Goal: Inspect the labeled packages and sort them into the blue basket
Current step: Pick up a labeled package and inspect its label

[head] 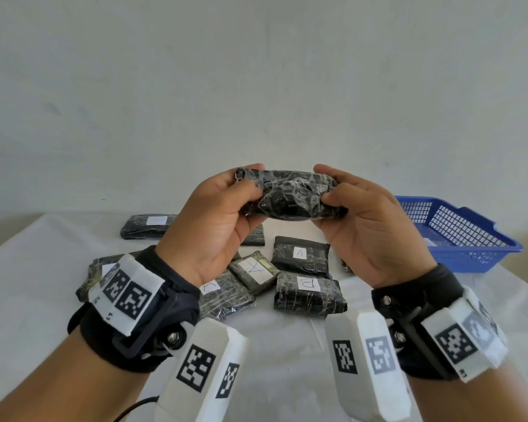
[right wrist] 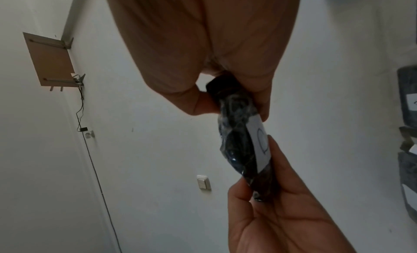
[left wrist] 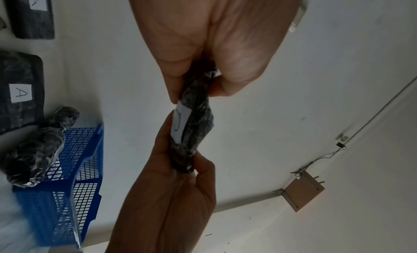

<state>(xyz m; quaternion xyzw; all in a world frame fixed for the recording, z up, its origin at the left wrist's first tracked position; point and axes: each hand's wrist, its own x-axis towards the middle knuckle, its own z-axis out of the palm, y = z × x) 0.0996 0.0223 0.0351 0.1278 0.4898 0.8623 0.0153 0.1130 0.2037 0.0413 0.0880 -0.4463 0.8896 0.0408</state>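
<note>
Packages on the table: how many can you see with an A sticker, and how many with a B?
A packages: 3
B packages: 1
Total: 4 readable; the other stickers are hidden or too blurry to read.

White table [head: 287, 345]: labeled packages [head: 301, 254], blue basket [head: 482, 258].

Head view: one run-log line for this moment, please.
phase: inspect | left hand: grips package | right hand: grips other end | blue basket: right, apart
</note>
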